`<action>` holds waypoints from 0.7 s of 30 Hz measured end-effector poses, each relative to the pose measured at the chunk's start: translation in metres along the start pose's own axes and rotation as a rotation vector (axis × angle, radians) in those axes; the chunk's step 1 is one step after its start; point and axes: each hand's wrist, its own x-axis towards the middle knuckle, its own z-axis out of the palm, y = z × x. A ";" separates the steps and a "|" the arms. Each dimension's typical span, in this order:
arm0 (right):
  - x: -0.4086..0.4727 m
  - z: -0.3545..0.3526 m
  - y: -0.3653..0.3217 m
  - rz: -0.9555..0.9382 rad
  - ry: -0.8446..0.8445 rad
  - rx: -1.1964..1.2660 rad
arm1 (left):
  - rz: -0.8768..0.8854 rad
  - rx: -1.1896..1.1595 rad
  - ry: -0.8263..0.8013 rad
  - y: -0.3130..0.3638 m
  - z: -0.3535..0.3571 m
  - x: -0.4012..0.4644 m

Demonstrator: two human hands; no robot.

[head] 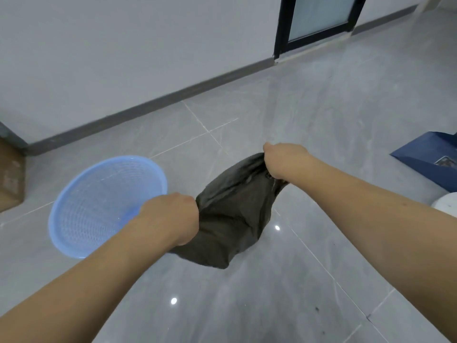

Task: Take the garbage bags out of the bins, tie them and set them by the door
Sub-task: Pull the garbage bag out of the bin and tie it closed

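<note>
2 hands stretch a dark crumpled plastic garbage bag [230, 214] over the grey tiled floor [321, 120].
Left hand [170, 216] and right hand [284, 159] each clench its rim; round blue mesh plastic bin [99, 199] left, brown cardboard box [10, 179] far left, navy paper bag [430, 157] right, dark-framed glass door [319, 18] far.

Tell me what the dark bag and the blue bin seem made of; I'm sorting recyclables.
The garbage bag looks like thin dark plastic film with a dull sheen: it creases and stretches between the left hand and right hand. The blue bin looks like rigid moulded plastic, with perforated mesh walls and a smooth rim.
</note>
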 end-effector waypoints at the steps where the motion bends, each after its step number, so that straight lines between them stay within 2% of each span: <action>1: -0.002 0.009 -0.003 -0.021 -0.050 -0.078 | 0.004 0.025 -0.034 0.003 0.015 0.001; 3: -0.009 0.026 -0.010 -0.072 -0.195 -0.254 | 0.006 0.040 -0.180 0.009 0.042 0.001; 5: -0.014 0.026 -0.015 -0.078 -0.314 -0.301 | -0.031 -0.050 -0.390 0.012 0.051 0.000; 6: -0.012 0.018 -0.015 -0.061 -0.314 -0.276 | -0.076 -0.136 -0.464 0.012 0.048 0.001; 7: -0.008 0.007 -0.014 -0.035 -0.265 -0.241 | -0.113 -0.231 -0.469 0.011 0.044 0.005; 8: -0.004 -0.006 -0.012 0.003 -0.187 -0.192 | -0.137 -0.320 -0.393 0.009 0.038 0.010; 10: 0.005 -0.029 -0.003 0.063 0.058 -0.050 | -0.146 -0.457 -0.050 0.004 0.024 0.020; 12: 0.009 -0.036 0.007 0.036 0.344 0.070 | -0.137 -0.622 0.296 0.001 0.010 0.023; 13: 0.010 -0.031 0.010 -0.008 0.440 0.108 | -0.127 -0.692 0.416 0.001 0.007 0.023; 15: 0.010 -0.009 0.013 -0.090 0.437 0.120 | -0.127 -0.701 0.469 0.004 0.011 0.020; 16: 0.010 0.007 0.012 -0.106 0.361 0.101 | -0.136 -0.649 0.410 0.007 0.020 0.018; 21: 0.001 0.069 0.006 -0.091 -0.138 -0.131 | -0.167 -0.217 -0.195 0.018 0.087 0.026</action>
